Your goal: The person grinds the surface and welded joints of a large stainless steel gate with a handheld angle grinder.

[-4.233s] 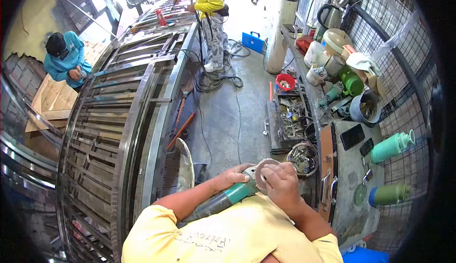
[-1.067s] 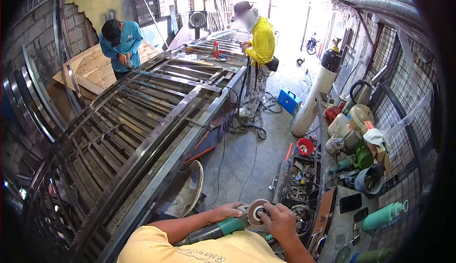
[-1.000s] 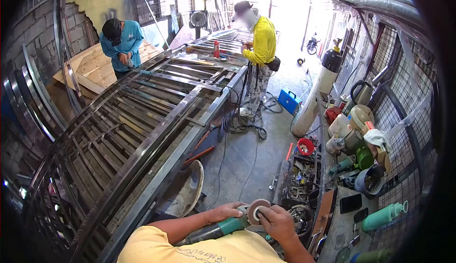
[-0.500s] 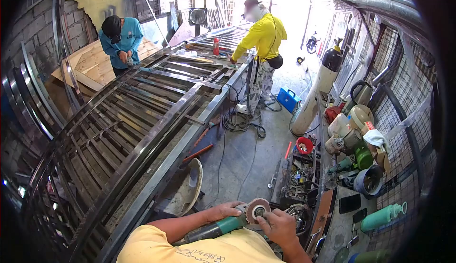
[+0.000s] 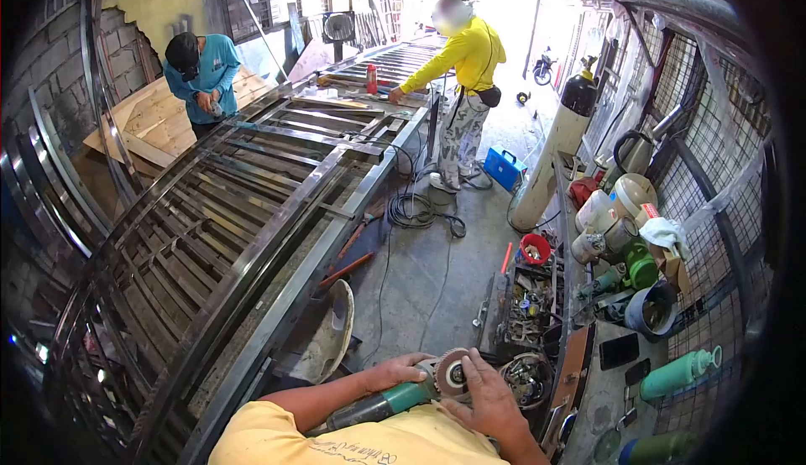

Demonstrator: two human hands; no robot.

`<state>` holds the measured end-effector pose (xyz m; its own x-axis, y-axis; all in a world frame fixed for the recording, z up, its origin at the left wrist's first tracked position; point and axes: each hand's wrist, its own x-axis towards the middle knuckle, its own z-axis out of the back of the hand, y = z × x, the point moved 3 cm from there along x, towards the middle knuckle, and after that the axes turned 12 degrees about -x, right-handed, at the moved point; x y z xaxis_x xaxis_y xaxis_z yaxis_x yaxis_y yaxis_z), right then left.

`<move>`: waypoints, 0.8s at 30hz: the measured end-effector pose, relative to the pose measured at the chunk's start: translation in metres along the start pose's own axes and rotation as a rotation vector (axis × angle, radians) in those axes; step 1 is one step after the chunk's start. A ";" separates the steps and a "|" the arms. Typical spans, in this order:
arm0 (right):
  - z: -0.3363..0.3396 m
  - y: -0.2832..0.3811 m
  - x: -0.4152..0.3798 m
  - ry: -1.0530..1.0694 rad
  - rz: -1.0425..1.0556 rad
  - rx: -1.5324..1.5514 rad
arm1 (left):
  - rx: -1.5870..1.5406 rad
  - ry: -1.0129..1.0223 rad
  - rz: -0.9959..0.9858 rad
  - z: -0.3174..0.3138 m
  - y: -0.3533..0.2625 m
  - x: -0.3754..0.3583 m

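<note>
At the bottom centre, a green and grey angle grinder [image 5: 395, 400] lies across my front, its round flap disc [image 5: 452, 372] facing up. My left hand [image 5: 398, 372] is wrapped round the grinder's head, just left of the disc. My right hand [image 5: 488, 398] lies against the right side of the disc with its fingers stretched out and partly covers the disc's edge. Below both hands is my yellow shirt [image 5: 369, 440].
A long metal frame [image 5: 277, 255] fills the left. One person in blue [image 5: 204, 79] and one in yellow [image 5: 466, 62] stand beside it. Cables [image 5: 416, 213], a gas cylinder [image 5: 556, 146], a red bucket [image 5: 535, 248] and a cluttered shelf [image 5: 604, 389] are ahead and right.
My right hand has gone from bent fingers at the disc's centre to straighter fingers over its right side. The person in yellow stands more upright, with an arm stretched over the frame.
</note>
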<state>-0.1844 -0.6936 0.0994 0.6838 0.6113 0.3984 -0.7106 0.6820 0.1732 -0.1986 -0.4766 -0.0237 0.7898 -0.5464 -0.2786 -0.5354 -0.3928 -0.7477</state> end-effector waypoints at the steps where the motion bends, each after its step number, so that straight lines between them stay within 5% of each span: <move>1: 0.001 -0.004 0.000 0.134 -0.117 0.075 | 0.009 0.007 -0.002 0.005 0.007 0.002; 3: 0.023 -0.015 -0.002 0.609 -0.592 0.289 | -0.003 0.007 0.005 0.006 0.011 0.001; 7: 0.012 -0.017 -0.012 0.018 -0.132 0.268 | 0.000 -0.002 -0.007 -0.005 -0.001 -0.001; 11: 0.006 0.000 -0.009 0.076 0.035 0.157 | 0.103 -0.005 -0.026 0.004 0.016 0.008; 14: 0.022 -0.012 -0.009 0.586 -0.490 0.421 | 0.187 0.001 0.020 0.007 0.018 0.007; 17: 0.011 -0.014 -0.013 0.121 -0.047 0.114 | 0.122 -0.025 -0.005 0.002 0.015 0.009; 20: 0.002 -0.013 -0.013 0.130 0.103 0.023 | 0.161 -0.021 -0.020 -0.006 0.014 0.010; 24: 0.004 -0.016 -0.016 0.392 -0.115 0.053 | 0.251 -0.028 0.030 -0.011 0.009 0.007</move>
<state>-0.1844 -0.7158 0.0939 0.7637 0.6456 0.0021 -0.6261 0.7398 0.2465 -0.2014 -0.4920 -0.0255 0.7845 -0.5328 -0.3174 -0.4708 -0.1786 -0.8639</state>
